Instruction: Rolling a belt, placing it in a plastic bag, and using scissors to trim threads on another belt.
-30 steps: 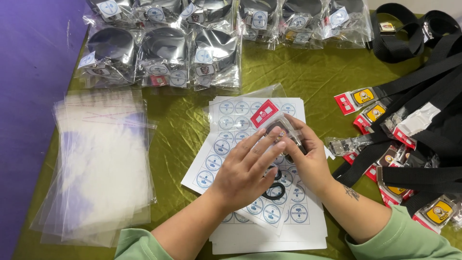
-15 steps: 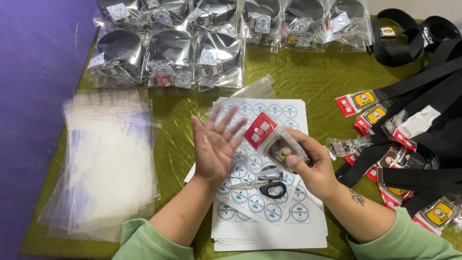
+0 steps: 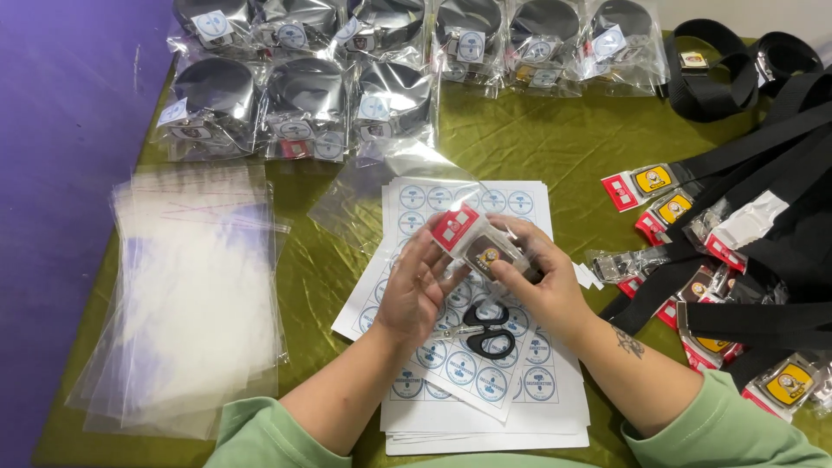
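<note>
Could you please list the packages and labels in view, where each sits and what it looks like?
Bagged belts: far edge, shiny clear bags, round stickers.
Sticker sheets: centre, white with blue-ringed circles.
Empty clear bags: left stack.
Red tag: square, on the buckle both hands hold.
Loose belts: right, red tags, yellow buckles.

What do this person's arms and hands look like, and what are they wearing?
Both hands, the left hand and the right hand, are bare, with no gloves. Light green sleeves are pushed up toward the elbows. A small dark tattoo marks the right forearm.
</note>
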